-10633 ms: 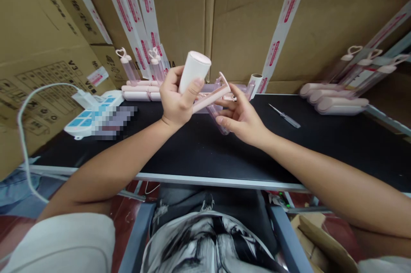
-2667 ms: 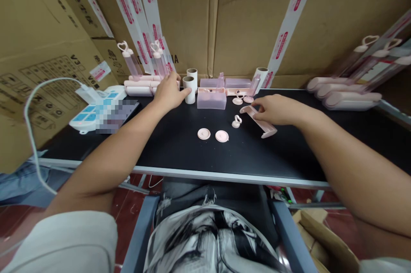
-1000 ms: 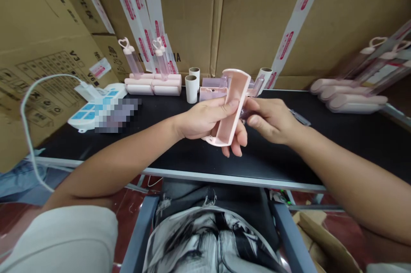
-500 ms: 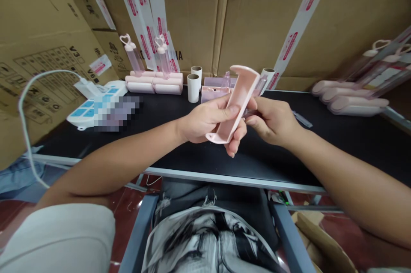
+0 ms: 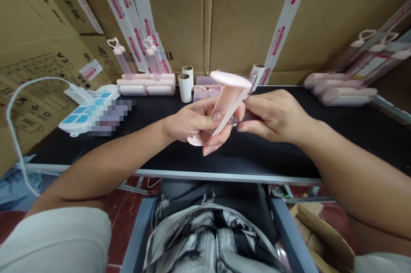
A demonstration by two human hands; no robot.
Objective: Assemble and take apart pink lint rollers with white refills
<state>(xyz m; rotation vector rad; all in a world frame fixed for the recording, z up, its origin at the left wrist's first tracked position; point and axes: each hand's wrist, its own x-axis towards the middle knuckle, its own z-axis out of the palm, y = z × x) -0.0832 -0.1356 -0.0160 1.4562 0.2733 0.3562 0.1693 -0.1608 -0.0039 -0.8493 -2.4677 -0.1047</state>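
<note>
My left hand [image 5: 199, 123] is closed around a pale pink half-round plastic shell [image 5: 228, 97], its thumb pressed on the hollow inner side and fingers wrapped behind. The shell is tilted, with its broad end cap up and to the right. Just right of it, my right hand [image 5: 276, 114] pinches a greyish translucent stick-like piece [image 5: 248, 117]. That piece points at the left fingers and the shell's back; whether it touches the shell is hidden.
White paper-core rolls [image 5: 185, 88], a lilac-pink box-like piece [image 5: 207, 92] and pink rollers with heart-topped clear handles [image 5: 146, 83] line the back. Similar rollers [image 5: 348, 96] lie at right. A power strip [image 5: 75, 121] stands left. Cardboard walls [image 5: 237, 20] enclose the black table [image 5: 257, 157].
The shell has tipped so its upper end cap faces me more, and both hands have shifted slightly left in view. The right hand has turned slightly. The whole view has shifted as well.
</note>
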